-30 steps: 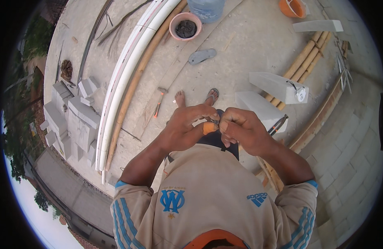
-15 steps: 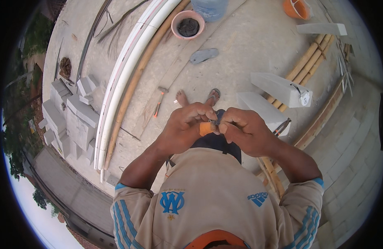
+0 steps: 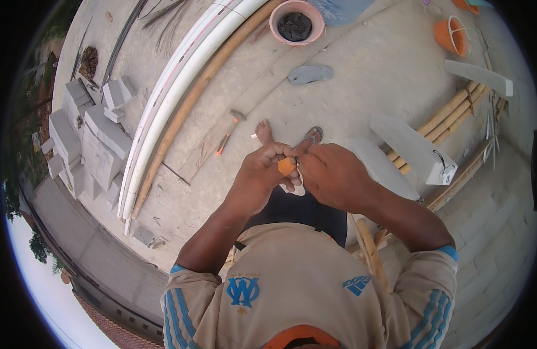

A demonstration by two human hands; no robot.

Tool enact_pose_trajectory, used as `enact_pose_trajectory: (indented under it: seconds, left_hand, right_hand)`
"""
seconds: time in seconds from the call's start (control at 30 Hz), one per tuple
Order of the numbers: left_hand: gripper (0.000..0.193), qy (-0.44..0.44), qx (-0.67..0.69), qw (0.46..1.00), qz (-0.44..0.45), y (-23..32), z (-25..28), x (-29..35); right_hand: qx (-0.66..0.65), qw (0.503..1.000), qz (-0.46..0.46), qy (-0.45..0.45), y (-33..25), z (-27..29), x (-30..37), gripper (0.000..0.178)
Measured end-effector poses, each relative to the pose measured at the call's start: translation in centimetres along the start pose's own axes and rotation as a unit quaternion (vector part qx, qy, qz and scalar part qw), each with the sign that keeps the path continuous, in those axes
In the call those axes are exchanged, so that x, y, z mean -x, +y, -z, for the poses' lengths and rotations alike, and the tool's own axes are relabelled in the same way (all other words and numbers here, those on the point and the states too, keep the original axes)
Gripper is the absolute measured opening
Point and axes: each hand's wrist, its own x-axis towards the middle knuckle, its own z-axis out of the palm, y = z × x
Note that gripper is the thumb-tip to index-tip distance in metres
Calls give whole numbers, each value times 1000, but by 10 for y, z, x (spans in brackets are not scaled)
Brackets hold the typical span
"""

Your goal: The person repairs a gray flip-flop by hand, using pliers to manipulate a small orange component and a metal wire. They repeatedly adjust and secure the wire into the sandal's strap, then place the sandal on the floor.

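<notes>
My left hand (image 3: 259,175) and my right hand (image 3: 335,176) are raised together in front of my waist, fingertips meeting. Both have their fingers closed in a pinch. At the left thumb sits a small orange piece (image 3: 286,167); I cannot tell whether it is wrapped round the thumb or held. A pale scrap (image 3: 295,191) shows just below the fingers. Whatever lies between the fingertips is too small and covered to name. Beyond my hands, a hammer (image 3: 229,132) with an orange and black handle lies on the concrete floor.
White pipes (image 3: 158,110) and a bamboo pole (image 3: 184,116) run along the left, with stacked grey blocks (image 3: 103,139) beyond. Ahead are a pink bucket (image 3: 316,26), a loose sandal (image 3: 310,74) and an orange bucket (image 3: 446,38). Pale blocks (image 3: 414,148) rest by bamboo poles (image 3: 454,113) at right.
My view has shifted, so floor things sit further right or higher. My right hand has turned, its back now covering more of its fingers. A pale scrap now shows below the fingers.
</notes>
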Motion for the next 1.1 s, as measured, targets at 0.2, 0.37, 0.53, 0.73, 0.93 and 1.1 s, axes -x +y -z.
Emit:
enact_pose_trajectory:
  seconds: [0.2, 0.37, 0.53, 0.73, 0.93, 1.1]
  left_hand:
    - [21, 26, -365, 919, -144, -30, 71, -81]
    - [22, -24, -431, 891, -141, -74, 129, -157]
    - [20, -48, -338, 932, -121, -115, 166, -228]
    - [12, -15, -182, 983, 2, -147, 197, -282]
    - [13, -13, -184, 983, -15, -150, 196, -304]
    - [20, -55, -385, 872, -296, -139, 177, -286]
  right_hand:
    - [-418, 863, -269, -91, 85, -66, -34, 19]
    - [-580, 756, -259, -160, 187, -136, -32, 26]
    - [-623, 719, -267, -156, 264, -185, -34, 24]
    - [-231, 955, -62, -176, 320, -201, -55, 12]
    - [117, 978, 141, -99, 324, -194, -56, 14]
    - [-390, 901, -133, -135, 310, -182, -41, 14]
